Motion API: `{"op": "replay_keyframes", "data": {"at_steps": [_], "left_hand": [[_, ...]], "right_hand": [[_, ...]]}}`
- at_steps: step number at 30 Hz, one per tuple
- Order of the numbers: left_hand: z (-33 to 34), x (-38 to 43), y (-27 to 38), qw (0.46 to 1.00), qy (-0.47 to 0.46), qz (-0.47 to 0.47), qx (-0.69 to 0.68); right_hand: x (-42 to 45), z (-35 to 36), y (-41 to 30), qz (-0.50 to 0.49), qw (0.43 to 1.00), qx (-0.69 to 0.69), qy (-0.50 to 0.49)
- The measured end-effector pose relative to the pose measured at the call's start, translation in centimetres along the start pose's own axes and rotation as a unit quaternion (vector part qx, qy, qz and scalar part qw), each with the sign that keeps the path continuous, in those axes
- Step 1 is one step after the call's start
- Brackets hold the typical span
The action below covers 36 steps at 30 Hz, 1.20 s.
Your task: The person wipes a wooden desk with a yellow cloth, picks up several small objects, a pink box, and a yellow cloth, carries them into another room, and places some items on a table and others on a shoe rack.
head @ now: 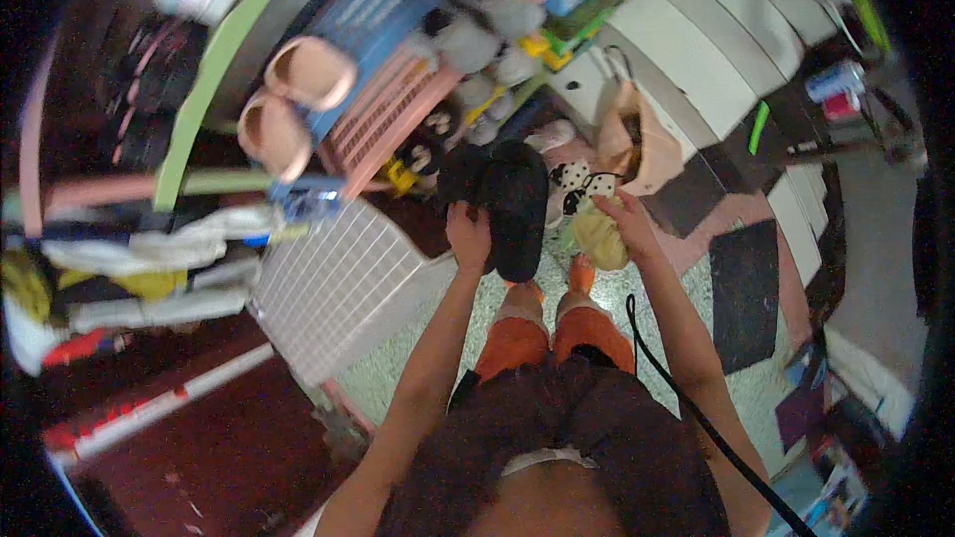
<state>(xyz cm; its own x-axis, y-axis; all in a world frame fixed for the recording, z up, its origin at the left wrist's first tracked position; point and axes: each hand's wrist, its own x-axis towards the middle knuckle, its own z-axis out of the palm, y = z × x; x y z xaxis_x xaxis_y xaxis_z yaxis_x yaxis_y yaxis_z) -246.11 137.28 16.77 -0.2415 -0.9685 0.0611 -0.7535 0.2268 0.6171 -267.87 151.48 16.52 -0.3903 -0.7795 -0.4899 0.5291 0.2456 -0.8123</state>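
My left hand (468, 237) grips a pair of black slippers (516, 201) by the edge of the left one, holding them side by side above the floor. My right hand (634, 220) is closed on a crumpled pale yellow cloth (600, 239). Just beyond that cloth lies a white item with black polka dots (576, 174), partly hidden by my fingers. A peach-coloured fabric bag (634, 142) hangs or leans against the white drawers, beyond my right hand. Both of my feet, in orange footwear, show below the held things.
A white wire-grid basket (343, 283) stands left of my left arm. Beyond it are a pink slatted basket (399, 115) and a pair of pink clogs (307, 82). White drawers (697, 45) rise at the upper right. Dark mats (744, 298) lie on the speckled floor (406, 350).
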Motion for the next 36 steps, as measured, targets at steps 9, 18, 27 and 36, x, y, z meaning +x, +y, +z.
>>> {"op": "replay_keyframes", "data": {"at_steps": [9,18,27,36], "left_hand": [[-12.8,-3.2,-13.1,0.980,0.165,-0.098,-0.056],[-22.2,-1.7,-28.0,0.968,0.192,-0.160,-0.025],[-20.9,-2.4,-39.3,0.961,0.140,-0.182,-0.154],[-13.9,1.7,-15.6,0.973,0.217,0.004,0.073]], "right_hand": [[-3.0,16.6,3.7,0.089,0.991,-0.043,-0.096],[0.8,33.0,15.4,0.066,0.967,-0.187,-0.160],[3.7,35.4,19.4,-0.202,0.834,-0.424,-0.288],[6.2,12.3,12.1,-0.093,0.919,-0.364,-0.122]]}}
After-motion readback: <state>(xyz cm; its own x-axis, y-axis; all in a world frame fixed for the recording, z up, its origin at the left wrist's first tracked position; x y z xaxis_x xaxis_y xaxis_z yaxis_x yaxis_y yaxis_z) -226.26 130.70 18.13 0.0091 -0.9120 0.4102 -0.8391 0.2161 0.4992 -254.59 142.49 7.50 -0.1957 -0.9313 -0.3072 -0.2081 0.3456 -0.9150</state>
